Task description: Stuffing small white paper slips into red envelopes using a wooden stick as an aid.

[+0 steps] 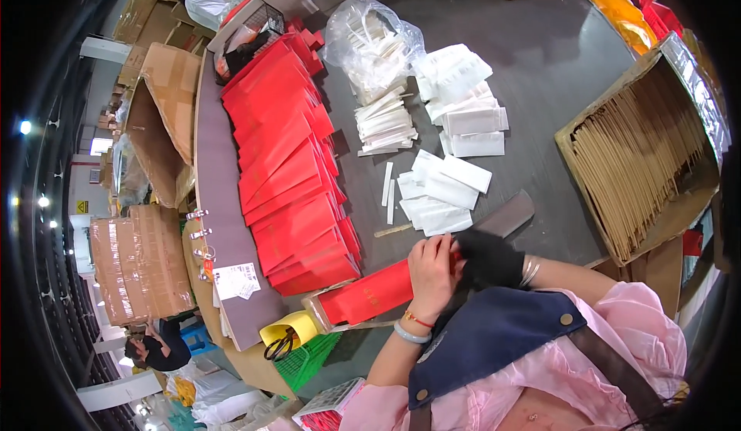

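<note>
A long red paper envelope (370, 296) lies slantwise at the table's near edge. My bare left hand (432, 269), with a red cord and a pale bangle at its wrist, is closed over the envelope's right end. Against it, my right hand (492, 257) in a black glove grips the same end; its fingertips are partly hidden. Left of the hands, many red envelopes (289, 169) lie fanned in an overlapping row. Beyond the hands are loose white paper slips (444, 188) and more stacked white slips (471, 118).
A clear plastic bag (374, 41) of white slips stands behind a bundle of slips (386, 126). An open carton (571, 141) packed with brown cardboard pieces is at the right. Scissors (279, 346) sit in a yellow holder (302, 324) at the near left. Other people are farther off.
</note>
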`<state>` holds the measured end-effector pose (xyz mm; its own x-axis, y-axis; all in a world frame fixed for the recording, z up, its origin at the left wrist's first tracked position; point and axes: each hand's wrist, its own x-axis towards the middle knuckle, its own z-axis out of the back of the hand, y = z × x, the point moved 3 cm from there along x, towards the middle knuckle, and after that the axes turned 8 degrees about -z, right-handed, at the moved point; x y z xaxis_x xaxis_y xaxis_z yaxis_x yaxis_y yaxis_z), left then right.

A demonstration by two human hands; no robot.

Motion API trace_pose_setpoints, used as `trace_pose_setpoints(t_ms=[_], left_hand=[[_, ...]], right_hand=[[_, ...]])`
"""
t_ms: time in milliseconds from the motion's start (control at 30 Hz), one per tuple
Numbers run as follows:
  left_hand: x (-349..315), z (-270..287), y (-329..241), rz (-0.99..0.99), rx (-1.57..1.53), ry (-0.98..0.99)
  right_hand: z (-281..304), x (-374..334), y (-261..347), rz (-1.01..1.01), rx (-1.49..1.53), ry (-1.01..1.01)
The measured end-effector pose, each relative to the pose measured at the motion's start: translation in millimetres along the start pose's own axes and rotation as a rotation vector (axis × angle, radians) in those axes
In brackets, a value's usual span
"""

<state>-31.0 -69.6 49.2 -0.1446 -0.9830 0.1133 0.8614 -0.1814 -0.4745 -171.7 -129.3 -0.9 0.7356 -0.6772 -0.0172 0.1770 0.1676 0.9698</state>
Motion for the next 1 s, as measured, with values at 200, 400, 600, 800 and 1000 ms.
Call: trace_pose_setpoints(t_ms=[200, 400, 600, 800, 1000], left_hand=[[16.8, 23.2, -7.5, -0.112, 0.095, 0.291], [28.8, 114.5, 62.2, -0.122, 0.221, 0.126], [-21.3, 38.3, 29.8, 0.365, 0.272, -0.113], [-41.8, -0.1, 42.7, 0.498, -0.027, -0.179], [-40.7, 5.6, 39.6, 0.547, -0.065, -0.165]], right_hand=[[52.5, 2.5, 41.4, 0.102, -0.849, -0.057], [104.3, -17.3, 51.2, -0.085, -0.710, -0.273], [93.7, -15.7, 62.2, -0.130, -0.848, -0.178], [81.5, -10.8, 62.5, -0.118, -0.906, -0.052], [48.3, -0.2, 34.9, -0.126, -0.786, 0.117]])
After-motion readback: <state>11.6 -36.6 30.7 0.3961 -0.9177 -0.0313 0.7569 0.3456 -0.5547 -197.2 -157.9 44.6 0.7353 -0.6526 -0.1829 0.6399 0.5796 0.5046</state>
